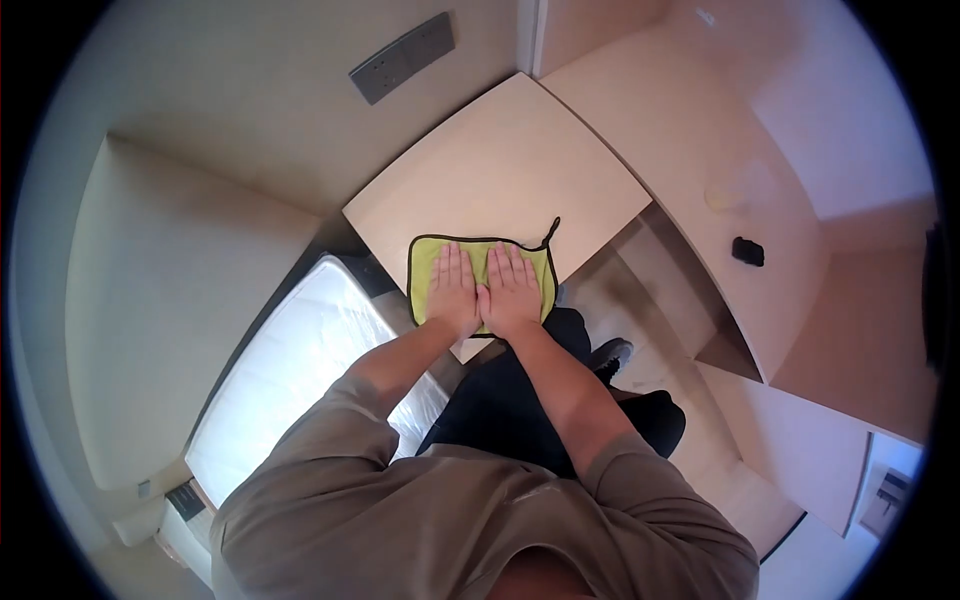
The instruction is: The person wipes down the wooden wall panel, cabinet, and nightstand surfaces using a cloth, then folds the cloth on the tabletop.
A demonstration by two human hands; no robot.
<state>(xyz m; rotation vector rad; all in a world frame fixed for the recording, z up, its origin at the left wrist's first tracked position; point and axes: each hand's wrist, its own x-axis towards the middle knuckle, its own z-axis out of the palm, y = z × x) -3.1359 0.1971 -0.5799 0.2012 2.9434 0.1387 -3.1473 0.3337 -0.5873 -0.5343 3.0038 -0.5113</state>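
A yellow-green cleaning cloth [425, 262] with a dark edging lies spread out near the front of a light wooden tabletop [500, 165]. Its dark hanging loop sticks out at the far right corner. My left hand [453, 290] rests flat on the left half of the cloth, fingers pointing away from me. Beside it my right hand [511, 288] also lies flat on the cloth, its fingers stretched out. The two hands meet near the thumbs. Neither hand grips the cloth.
A plastic-wrapped mattress [300, 370] stands to the left of the table. On the right, a wooden surface [700, 190] carries a small black object [748, 252]. A grey socket panel [403, 58] is on the wall behind. A shoe [611, 355] shows on the floor below.
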